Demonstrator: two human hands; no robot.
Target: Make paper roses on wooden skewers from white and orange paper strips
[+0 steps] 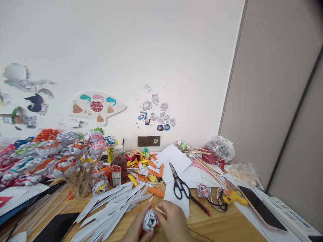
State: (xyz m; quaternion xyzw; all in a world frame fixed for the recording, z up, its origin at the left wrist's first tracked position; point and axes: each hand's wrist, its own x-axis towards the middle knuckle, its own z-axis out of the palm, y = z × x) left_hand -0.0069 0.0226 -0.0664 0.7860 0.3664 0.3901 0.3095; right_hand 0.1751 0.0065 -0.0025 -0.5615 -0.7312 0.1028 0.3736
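hands meet at the bottom edge of the view, over the wooden table (222, 225). our left hand (136, 230) cups a rolled paper flower (149, 220) from below and the side, fingers curled against it; our right hand (174, 222) closes on it from the other side and pinches a thin wooden stick (159, 210) that pokes out at the top of the bloom. both hands are clamped on the flower, which sits just in front of us, touching both palms.

to do this well, we judge that we should keep the left grip light so the folded layers do not crush, hold the stick steady along the flower's middle, and turn the bloom instead of the stick.

counting: one pair of black scissors (179, 184) on white paper beyond our right hand, one yellow glue gun (233, 197) to the right, one brown bottle (118, 168), one small finished flower (203, 190) beside the scissors, one glass vase (80, 183) packed with paper flowers too many to count, a fan of white paper strips (113, 205) we cannot number, two dark phones or tablets (57, 227) near the table edges.
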